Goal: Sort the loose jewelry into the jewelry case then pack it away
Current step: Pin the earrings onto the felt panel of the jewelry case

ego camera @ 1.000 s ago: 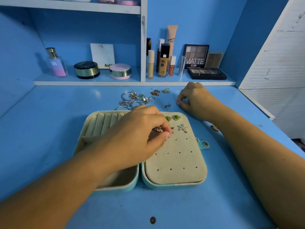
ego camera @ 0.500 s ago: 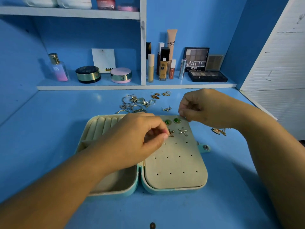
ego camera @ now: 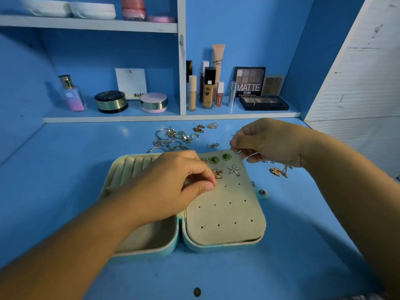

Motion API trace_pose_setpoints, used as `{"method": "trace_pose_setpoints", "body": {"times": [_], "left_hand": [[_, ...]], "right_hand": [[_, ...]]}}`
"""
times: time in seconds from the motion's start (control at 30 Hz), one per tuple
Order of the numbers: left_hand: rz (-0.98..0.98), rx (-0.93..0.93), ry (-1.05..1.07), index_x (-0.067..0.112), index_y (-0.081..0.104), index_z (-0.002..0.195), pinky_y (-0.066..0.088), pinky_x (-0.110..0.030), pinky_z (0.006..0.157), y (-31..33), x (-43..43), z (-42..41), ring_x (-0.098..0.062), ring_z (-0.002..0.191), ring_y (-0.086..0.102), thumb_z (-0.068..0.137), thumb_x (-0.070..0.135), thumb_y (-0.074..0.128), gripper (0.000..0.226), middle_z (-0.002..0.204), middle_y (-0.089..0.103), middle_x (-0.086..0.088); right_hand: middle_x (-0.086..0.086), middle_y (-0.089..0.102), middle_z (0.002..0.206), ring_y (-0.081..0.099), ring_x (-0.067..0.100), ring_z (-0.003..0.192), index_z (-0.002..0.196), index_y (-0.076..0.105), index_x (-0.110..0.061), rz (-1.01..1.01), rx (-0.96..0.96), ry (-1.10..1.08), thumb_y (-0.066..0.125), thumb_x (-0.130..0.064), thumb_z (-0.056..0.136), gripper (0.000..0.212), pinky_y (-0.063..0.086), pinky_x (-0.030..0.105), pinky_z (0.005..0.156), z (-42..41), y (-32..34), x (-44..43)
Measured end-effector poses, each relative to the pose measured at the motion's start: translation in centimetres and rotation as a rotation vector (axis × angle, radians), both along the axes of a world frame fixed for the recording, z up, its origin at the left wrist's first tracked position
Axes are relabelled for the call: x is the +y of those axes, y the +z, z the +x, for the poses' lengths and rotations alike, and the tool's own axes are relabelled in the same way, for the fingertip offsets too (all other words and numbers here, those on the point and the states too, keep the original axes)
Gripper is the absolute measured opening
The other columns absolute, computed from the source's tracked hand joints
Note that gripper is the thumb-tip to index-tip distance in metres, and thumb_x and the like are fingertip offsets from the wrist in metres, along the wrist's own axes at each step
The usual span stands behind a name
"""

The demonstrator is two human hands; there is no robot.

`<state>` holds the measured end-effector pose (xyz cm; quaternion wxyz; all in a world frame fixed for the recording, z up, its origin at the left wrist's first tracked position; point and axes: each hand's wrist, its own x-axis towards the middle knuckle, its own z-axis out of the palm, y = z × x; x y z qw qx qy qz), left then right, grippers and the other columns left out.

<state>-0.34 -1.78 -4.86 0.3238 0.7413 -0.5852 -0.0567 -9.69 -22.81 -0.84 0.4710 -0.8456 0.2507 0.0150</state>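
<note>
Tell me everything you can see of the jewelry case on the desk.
The jewelry case lies open flat on the blue desk, teal outside with a beige felt-like lining. Its left half has ring rolls at the far end and a deep tray nearer. Its right half carries a perforated panel with several earrings pinned at the far end; a snap tab sticks out on the right. The left hand pinches the gold earring; the right hand pinches the panel's far corner.
</note>
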Motion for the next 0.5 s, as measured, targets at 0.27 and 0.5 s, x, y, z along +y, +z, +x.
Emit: {"method": "trace_pose_setpoints", "body": {"times": [0.27, 0.5], "left_hand": [[-0.058, -0.015, 0.024, 0.026, 0.074, 0.087, 0.043, -0.007, 0.076, 0.3, 0.0, 0.2, 0.003, 0.087, 0.061, 0.086, 0.021, 0.072, 0.006, 0.084, 0.068, 0.018], [-0.017, -0.079, 0.002, 0.028, 0.073, 0.088, 0.042, -0.008, 0.077, 0.2, -0.1, 0.4, 0.004, 0.087, 0.06, 0.087, 0.021, 0.071, 0.007, 0.084, 0.067, 0.02]], "right_hand": [[0.0, 0.065, 0.081, 0.057, 0.004, 0.066, 0.087, 0.063, -0.01, 0.255, -0.296, -0.11, 0.053, -0.02, 0.096, 0.017, 0.047, 0.015, 0.061, -2.2, -2.4, 0.9], [-0.009, 0.059, 0.085, 0.053, 0.003, 0.069, 0.084, 0.063, -0.025, -0.61, -0.161, 0.056, 0.058, -0.025, 0.091, 0.009, 0.042, 0.014, 0.065, -3.4, -3.8, -1.0]]}}
